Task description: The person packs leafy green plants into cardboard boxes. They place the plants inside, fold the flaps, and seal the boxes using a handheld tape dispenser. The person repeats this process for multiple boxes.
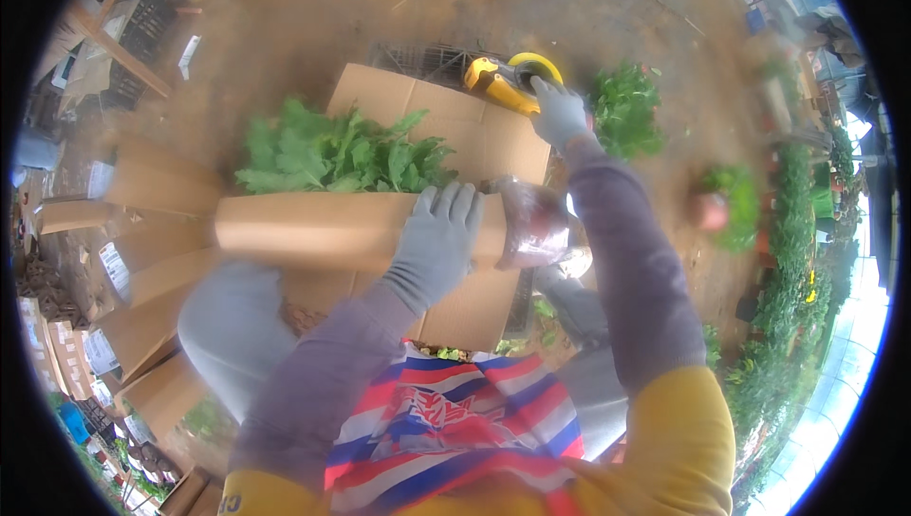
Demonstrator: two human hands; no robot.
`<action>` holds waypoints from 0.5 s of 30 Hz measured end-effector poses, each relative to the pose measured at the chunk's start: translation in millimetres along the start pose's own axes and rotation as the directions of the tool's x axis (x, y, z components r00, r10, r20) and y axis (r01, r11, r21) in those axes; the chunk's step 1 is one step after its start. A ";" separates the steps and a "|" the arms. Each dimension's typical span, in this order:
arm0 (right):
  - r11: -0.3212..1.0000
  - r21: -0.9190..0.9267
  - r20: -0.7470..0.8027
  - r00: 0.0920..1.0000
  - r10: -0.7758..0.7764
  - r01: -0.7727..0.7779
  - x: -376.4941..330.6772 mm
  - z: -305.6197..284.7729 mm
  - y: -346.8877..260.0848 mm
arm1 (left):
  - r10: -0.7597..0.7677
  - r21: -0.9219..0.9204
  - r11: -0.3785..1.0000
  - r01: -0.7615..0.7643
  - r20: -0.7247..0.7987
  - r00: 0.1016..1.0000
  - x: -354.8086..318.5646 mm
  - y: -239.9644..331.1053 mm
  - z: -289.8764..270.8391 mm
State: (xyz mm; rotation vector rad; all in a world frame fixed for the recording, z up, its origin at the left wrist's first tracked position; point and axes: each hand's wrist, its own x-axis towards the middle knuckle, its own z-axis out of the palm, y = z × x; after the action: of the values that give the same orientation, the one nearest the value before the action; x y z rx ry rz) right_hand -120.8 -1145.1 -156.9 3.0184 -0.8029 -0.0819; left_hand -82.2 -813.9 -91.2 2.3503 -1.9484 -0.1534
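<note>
A leafy green plant (pixel 346 151) lies on its side in a folded cardboard sleeve (pixel 313 227), leaves sticking out past its far edge. The pot end (pixel 536 222), dark and wrapped in clear plastic, shows at the sleeve's right. My gloved left hand (pixel 439 231) presses on the sleeve, fingers curled toward its far edge. Farther off to the right, my gloved right hand (pixel 560 110) has its fingers over the rim of a yellow tape dispenser (pixel 503 84); the palm side is hidden. A flat cardboard sheet (pixel 474 132) lies beneath the sleeve.
Black plastic crates (pixel 427 61) support the cardboard sheet. Opened cardboard pieces (pixel 166 179) stand at the left. Another leafy plant (pixel 626 113) is right of my right hand, with a potted plant (pixel 726 208) nearer. Rows of plants (pixel 792 260) line the right side.
</note>
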 end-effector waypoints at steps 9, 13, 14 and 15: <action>0.994 0.048 0.192 0.978 0.085 -0.096 35.1 -60.2 -8.4 | -0.025 -0.174 0.985 0.017 -0.041 0.999 -0.8 -3.6 -0.1; 0.886 0.338 -0.184 0.945 -0.270 0.319 -23.0 -144.3 -9.5 | -0.054 -0.209 0.977 0.036 -0.079 0.995 -5.6 1.8 -1.7; 0.780 0.475 -0.257 0.912 -0.319 0.407 -38.5 -159.0 -16.0 | -0.065 -0.217 0.975 0.047 -0.075 0.995 -6.5 2.7 -0.9; 0.621 0.698 -0.228 0.933 -0.280 0.357 -54.1 -174.5 -22.8 | -0.080 -0.215 0.975 0.055 -0.109 0.991 -7.0 3.1 0.0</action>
State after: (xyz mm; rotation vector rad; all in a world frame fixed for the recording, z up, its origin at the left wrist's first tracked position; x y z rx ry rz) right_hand -146.7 -1097.8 19.1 3.8507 -0.2929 0.5185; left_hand -86.6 -807.6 -90.7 2.2355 -1.7085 -0.2115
